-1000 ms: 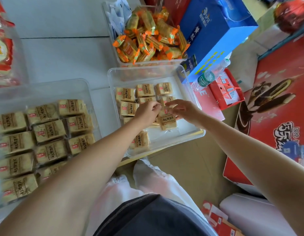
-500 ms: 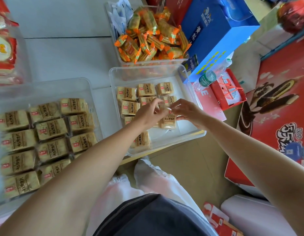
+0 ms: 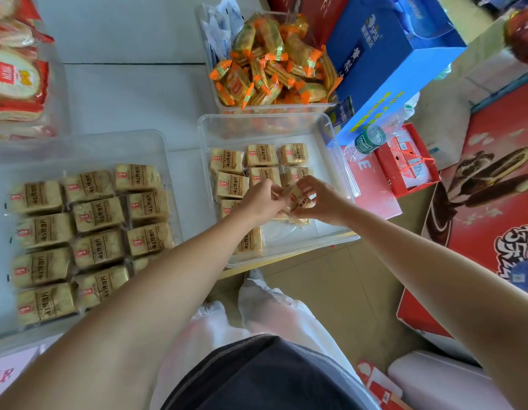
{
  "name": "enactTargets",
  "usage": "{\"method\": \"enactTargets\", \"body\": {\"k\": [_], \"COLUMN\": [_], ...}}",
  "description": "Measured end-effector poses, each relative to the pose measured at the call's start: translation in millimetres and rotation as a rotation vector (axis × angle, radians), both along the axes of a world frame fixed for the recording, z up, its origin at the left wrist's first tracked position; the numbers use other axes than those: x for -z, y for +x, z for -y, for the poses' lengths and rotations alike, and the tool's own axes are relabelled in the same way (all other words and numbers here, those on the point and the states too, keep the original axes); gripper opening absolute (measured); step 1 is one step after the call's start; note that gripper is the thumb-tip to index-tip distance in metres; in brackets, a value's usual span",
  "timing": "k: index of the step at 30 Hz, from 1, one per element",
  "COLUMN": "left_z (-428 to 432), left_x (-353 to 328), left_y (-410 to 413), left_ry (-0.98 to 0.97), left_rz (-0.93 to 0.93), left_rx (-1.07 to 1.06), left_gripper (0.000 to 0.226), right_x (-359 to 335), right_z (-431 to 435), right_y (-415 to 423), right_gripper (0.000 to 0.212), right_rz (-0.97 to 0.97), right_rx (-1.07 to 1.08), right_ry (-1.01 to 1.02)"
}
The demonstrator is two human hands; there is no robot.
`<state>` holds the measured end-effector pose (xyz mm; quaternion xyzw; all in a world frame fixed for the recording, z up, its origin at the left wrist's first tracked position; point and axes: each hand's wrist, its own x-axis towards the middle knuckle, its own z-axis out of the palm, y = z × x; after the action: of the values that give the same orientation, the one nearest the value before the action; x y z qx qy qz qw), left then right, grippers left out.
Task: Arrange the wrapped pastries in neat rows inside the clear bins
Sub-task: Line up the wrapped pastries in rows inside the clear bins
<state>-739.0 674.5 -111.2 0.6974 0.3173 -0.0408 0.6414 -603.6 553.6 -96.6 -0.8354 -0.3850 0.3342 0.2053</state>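
Tan clear-wrapped square pastry (image 3: 299, 202) is pinched between left grip (image 3: 258, 199) and right grip (image 3: 323, 199), both clamped on it, above clear rectangular plastic bin (image 3: 289, 235).

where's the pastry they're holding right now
Head view, just right of centre: the pastry is pinched between the left hand and right hand, over the middle clear bin, just in front of its laid rows.

Shop: boxed snacks (image 3: 493, 208), stocked bins (image 3: 274, 63).
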Motion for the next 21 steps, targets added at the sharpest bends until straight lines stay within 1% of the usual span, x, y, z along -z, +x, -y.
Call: {"method": "enactTargets", "body": {"k": [1,2,4,5,6,9,12,15,17,21], "left_z": [0,-1,-7,-10,-13,-14,-7,-6,-7,-7], "left_x": [-1,-2,1,4,9,19,20,20,21,23], "left_y": [-3,-7,-17,-21,-26,-36,-38,-37,-37,-35], "left_ry": [0.086,0.211,0.591,0.764,0.867,0.915,0.975,0.984,0.983,0.957], "left_rz": [-0.019,-0.033,-0.023,-0.023,-0.051,-0.25,-0.367,-0.425,-0.433,-0.428], "left_rx": [0.041,0.076,0.148,0.233,0.349,0.682,0.84,0.877,0.875,0.864], "left_gripper": [0.039,0.036,0.027,0.026,0.03,0.054,0.074,0.075,0.075,0.069], "right_x": [0,-2,-3,-2,0,11,22,27,31,36], "right_z": [1,2,4,4,4,0,-4,-3,1,2], "right_y": [0,0,-2,-4,-7,-14,-20,-22,-21,-18], "right_gripper": [0.054,0.053,0.054,0.057,0.06,0.067,0.068,0.066,0.061,0.03], "right_rz": [0.008,0.019,0.049,0.063,0.072,0.127,0.199,0.168,0.137,0.166], "right_rx": [-0.031,-0.074,-0.186,-0.241,-0.284,-0.382,-0.46,-0.458,-0.429,-0.335], "right_ry": [-0.037,-0.08,-0.173,-0.216,-0.254,-0.335,-0.363,-0.301,-0.255,-0.163]}}
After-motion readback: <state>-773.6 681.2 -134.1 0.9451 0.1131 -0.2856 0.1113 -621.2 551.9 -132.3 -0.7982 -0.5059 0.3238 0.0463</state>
